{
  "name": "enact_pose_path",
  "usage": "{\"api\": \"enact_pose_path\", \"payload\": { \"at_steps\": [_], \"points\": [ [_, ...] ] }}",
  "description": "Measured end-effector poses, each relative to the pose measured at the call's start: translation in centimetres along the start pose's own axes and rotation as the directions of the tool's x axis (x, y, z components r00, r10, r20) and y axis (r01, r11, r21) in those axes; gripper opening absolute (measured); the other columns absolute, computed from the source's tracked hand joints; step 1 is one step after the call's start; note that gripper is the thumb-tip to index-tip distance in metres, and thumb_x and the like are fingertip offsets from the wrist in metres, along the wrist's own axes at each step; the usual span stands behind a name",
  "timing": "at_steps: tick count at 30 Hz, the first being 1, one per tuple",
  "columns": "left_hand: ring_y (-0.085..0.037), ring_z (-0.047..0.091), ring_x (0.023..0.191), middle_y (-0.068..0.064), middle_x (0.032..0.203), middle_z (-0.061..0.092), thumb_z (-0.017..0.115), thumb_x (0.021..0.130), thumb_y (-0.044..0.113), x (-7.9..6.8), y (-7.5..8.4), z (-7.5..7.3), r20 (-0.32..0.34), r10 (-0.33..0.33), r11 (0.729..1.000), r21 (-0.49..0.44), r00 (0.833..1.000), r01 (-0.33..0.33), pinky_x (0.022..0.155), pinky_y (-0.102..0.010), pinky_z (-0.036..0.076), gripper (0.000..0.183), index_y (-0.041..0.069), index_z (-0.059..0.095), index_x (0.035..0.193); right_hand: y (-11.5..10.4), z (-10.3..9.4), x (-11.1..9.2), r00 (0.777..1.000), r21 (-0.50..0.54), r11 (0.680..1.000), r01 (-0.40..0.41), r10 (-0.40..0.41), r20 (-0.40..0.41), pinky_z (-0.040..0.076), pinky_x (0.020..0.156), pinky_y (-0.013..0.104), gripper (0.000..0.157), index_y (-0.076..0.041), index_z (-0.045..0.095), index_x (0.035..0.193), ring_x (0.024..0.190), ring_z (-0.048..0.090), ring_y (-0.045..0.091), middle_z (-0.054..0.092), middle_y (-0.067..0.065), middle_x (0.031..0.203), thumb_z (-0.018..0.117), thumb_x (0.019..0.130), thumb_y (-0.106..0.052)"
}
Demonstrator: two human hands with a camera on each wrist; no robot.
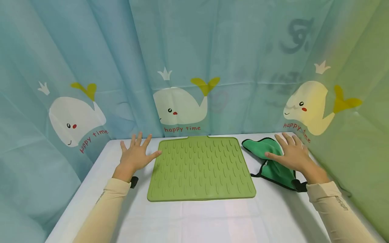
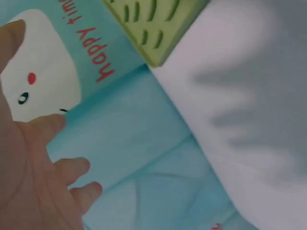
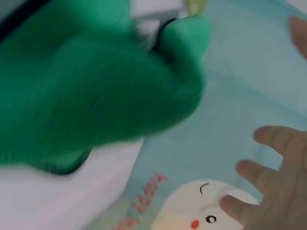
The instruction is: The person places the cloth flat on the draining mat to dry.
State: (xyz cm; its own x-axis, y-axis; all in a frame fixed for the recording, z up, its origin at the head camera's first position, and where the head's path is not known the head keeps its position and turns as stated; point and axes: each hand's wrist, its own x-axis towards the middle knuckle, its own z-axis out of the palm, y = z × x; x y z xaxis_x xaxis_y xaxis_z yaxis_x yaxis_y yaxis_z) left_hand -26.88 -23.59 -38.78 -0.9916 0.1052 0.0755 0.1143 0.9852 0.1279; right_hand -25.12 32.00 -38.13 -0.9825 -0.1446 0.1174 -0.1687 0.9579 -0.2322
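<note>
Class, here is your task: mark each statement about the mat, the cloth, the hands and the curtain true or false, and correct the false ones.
1. The mat lies on the table. True.
2. The cloth is green, edged in black. True.
3. The cloth lies to the left of the mat. False: it lies to the right, from the person's side.
4. The left hand grips the mat. False: it is spread and holds nothing.
5. The right hand is spread. True.
6. The curtain is plain. False: it shows whales.

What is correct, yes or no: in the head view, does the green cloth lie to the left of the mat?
No, the green cloth lies to the right of the mat, near the right hand.
</note>
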Motion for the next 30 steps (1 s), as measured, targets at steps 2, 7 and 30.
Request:
{"api": "enact_pose_path", "payload": {
  "at_steps": [2, 7, 30],
  "points": [
    [-0.047, 0.004, 0.146, -0.023, 0.16, 0.007, 0.038, 0.088, 0.075, -0.3, 0.6, 0.0, -0.016, 0.006, 1.0, -0.004, 1.0, -0.006, 0.105, -0.075, -0.005, 0.088, 0.02, 0.02, 0.155, -0.5, 0.2, 0.1, 1.0, 0.056, 0.998, 0.022, -0.022, 0.004, 0.015, 0.098, 0.077, 0.091, -0.008, 0.023, 0.152, 0.137, 0.012, 0.059, 0.018, 0.029, 0.154, 0.056, 0.087, -0.062],
    [-0.046, 0.029, 0.139, -0.022, 0.152, 0.033, 0.054, 0.091, 0.055, -0.6, 2.1, 0.1, -0.128, 0.028, 0.996, -0.084, 0.991, -0.039, 0.105, -0.074, 0.009, 0.068, 0.017, 0.04, 0.147, -2.1, 0.5, 0.3, 0.997, 0.264, 0.962, 0.073, -0.072, -0.015, 0.025, 0.099, 0.07, 0.072, -0.003, 0.039, 0.144, 0.134, 0.025, 0.054, 0.031, 0.028, 0.149, 0.057, 0.093, -0.049],
    [-0.03, 0.063, 0.1, -0.015, 0.119, 0.063, 0.058, 0.095, 0.037, -0.5, 1.8, 4.5, -0.015, -0.179, 0.863, -0.482, 0.984, 0.149, 0.074, -0.042, 0.051, 0.048, 0.014, 0.051, 0.137, -0.2, 4.5, 0.5, 0.991, 0.307, 0.95, -0.048, 0.083, -0.101, 0.034, 0.09, 0.066, 0.057, 0.003, 0.047, 0.135, 0.117, 0.037, 0.056, 0.043, 0.034, 0.13, 0.054, 0.097, -0.039]
  ]
}}
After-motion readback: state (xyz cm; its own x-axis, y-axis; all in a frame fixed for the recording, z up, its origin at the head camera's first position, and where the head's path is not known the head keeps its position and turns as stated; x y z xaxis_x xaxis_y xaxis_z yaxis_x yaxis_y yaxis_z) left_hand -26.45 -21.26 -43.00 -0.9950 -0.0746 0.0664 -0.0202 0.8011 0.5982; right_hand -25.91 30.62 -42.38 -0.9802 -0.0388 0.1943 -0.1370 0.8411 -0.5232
